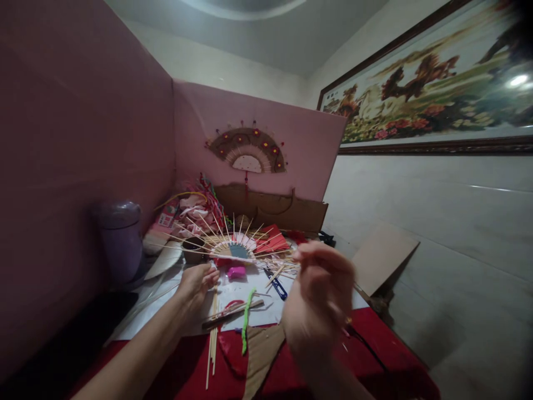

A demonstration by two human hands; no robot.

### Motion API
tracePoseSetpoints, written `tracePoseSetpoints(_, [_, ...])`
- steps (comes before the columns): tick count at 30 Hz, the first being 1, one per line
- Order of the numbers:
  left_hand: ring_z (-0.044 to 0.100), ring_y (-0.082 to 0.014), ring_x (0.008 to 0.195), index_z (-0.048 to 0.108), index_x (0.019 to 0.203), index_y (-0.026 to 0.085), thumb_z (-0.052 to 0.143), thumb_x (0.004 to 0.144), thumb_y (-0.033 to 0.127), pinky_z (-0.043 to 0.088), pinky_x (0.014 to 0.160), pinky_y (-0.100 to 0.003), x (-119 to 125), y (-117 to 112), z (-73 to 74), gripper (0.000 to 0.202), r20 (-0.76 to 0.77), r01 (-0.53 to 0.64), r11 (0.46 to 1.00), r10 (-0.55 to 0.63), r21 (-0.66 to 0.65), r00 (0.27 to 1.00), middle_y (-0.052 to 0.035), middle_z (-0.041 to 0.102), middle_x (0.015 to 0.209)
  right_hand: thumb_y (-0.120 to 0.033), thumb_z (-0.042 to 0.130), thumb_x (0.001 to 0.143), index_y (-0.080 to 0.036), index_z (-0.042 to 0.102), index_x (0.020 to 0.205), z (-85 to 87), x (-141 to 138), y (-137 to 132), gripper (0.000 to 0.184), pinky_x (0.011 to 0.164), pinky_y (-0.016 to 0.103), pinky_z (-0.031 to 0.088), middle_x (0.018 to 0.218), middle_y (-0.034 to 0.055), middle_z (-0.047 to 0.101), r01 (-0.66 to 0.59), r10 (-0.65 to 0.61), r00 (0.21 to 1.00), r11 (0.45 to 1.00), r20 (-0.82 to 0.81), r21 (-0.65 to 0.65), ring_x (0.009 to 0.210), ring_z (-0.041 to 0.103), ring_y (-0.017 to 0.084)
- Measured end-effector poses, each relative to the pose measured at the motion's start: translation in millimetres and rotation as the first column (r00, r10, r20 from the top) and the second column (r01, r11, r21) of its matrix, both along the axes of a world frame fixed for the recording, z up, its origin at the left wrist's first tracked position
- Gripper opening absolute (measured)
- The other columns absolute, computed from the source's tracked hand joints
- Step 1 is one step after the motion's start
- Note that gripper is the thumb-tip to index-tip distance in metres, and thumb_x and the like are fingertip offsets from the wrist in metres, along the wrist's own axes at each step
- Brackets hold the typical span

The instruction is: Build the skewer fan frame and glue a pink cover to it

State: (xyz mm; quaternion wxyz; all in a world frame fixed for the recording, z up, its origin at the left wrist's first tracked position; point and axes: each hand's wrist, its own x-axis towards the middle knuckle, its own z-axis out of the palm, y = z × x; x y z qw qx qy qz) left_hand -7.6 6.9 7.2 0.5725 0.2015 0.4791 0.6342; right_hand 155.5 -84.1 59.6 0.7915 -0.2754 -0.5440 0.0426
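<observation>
L hand (pixel 195 284) nr stick fan (pixel 239 252), R hand (pixel 318 294) up, blurred.

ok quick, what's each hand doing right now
Left hand: fingers loosely bent beside the stick fan; whether it grips anything cannot be told.
Right hand: raised, fingers curled, blurred; cannot tell if it holds anything.

No writing can be read. The pink-and-white packet (pixel 167 218) carries printed marks, and the framed horse picture (pixel 425 91) has small dark characters, but these are too small.
</observation>
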Motion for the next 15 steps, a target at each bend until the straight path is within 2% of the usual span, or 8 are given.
tracePoseSetpoints(2, [0.057, -0.0115, 0.042, 0.053, 0.064, 0.011, 0.050, 0.073, -0.001, 0.048, 0.041, -0.020, 1, 10, 3.2, 0.015, 0.041, 0.017, 0.999, -0.016, -0.038, 0.999, -0.0053, 0.058, 0.052, -0.022, 0.054, 0.081, -0.018, 0.058, 0.093, -4.6, -2, 20, 0.013, 0.064, 0.029, 0.045, 0.078, 0.0019, 0.057, -0.057, 0.045, 0.992, 0.993, -0.122, -0.099, 0.071, 0.055, 0.014])
tracePoseSetpoints(4, [0.058, -0.0125, 0.043, 0.053, 0.066, 0.011, 0.052, 0.072, -0.001, 0.049, 0.042, -0.021, 3, 19, 4.2, 0.014, 0.081, 0.023, 0.998, -0.019, -0.053, 0.996, -0.0050, 0.058, 0.053, -0.024, 0.061, 0.076, -0.017, 0.058, 0.080, -14.0, 0, 42, 0.009, 0.060, 0.026, 0.044, 0.071, 0.0001, 0.057, -0.146, 0.122, 0.986, 0.960, -0.111, -0.239, 0.066, 0.054, 0.013])
tracePoseSetpoints(7, [0.058, -0.0134, 0.042, 0.053, 0.066, 0.011, 0.055, 0.070, -0.002, 0.050, 0.042, -0.022, 9, 30, 0.7, 0.015, 0.126, 0.023, 0.998, -0.016, -0.053, 0.992, -0.0043, 0.058, 0.053, -0.029, 0.055, 0.081, -0.016, 0.057, 0.083, -38.3, 8, 67, 0.013, 0.058, 0.025, 0.042, 0.069, 0.0000, 0.057, -0.134, 0.099, 0.988, 0.929, -0.118, -0.344, 0.062, 0.052, 0.013])
tracePoseSetpoints(11, [0.060, -0.0157, 0.044, 0.052, 0.064, 0.012, 0.055, 0.070, -0.003, 0.051, 0.043, -0.025, 17, 41, -10.5, 0.016, 0.146, 0.014, 0.999, -0.007, -0.047, 0.989, -0.0051, 0.059, 0.051, -0.030, 0.052, 0.083, -0.017, 0.056, 0.086, -65.5, 16, 71, 0.014, 0.057, 0.025, 0.042, 0.067, -0.0003, 0.056, -0.074, 0.053, 0.996, 0.924, -0.067, -0.376, 0.060, 0.052, 0.012])
tracePoseSetpoints(15, [0.062, -0.0162, 0.047, 0.053, 0.065, 0.012, 0.057, 0.067, -0.004, 0.053, 0.047, -0.027, 22, 46, -18.5, 0.016, 0.149, 0.020, 1.000, -0.020, 0.003, 0.989, -0.0057, 0.062, 0.055, -0.028, 0.051, 0.084, -0.019, 0.056, 0.085, -70.0, 15, 64, 0.011, 0.057, 0.024, 0.041, 0.066, -0.0009, 0.056, -0.043, 0.059, 0.998, 0.926, 0.032, -0.374, 0.060, 0.053, 0.012])
